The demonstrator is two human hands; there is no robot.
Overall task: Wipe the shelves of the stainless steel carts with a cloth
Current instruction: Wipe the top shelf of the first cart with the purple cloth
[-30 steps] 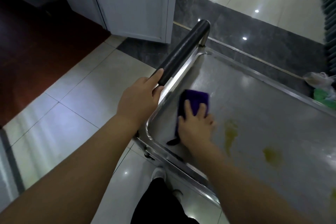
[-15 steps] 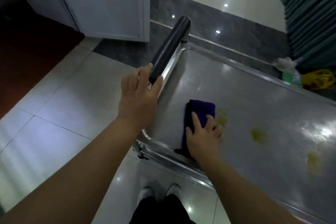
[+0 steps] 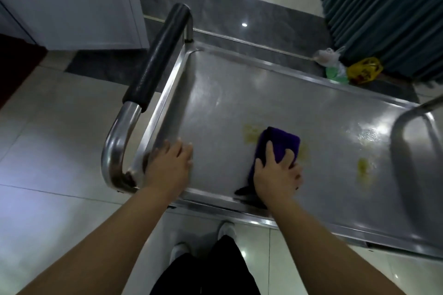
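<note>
The left hand [image 3: 171,165] has let go of the black-sleeved handle [image 3: 158,55] and now lies on the near left corner of the cart's top shelf [image 3: 227,93]. Its fingers are fairly straight and it grips nothing, though motion blur softens them. This probably steadies the cart from the shelf itself as the wiping moves away from the handle end.

The purple cloth [image 3: 280,143] has slid rightwards from the left rim towards the middle of the shelf. It lies folded flat under the right hand [image 3: 275,175], whose spread fingers press it down. Its leading edge now touches the first yellow stain [image 3: 250,133], so the wipe has reached the soiled part. The steel to the left looks dull and streaked, which suggests it is already wiped.

Counted from left to right:
- one cart, with only its top shelf visible
- two handles: the sleeved one on the left and a bare steel handle [image 3: 402,151] on the right
- two hands
- one cloth
- two clear yellow stains: the one at the cloth and a further stain [image 3: 363,165] well to the right
- one fainter smear just right of the cloth

Lower shelves are hidden, so most of the task appears to remain.
</note>
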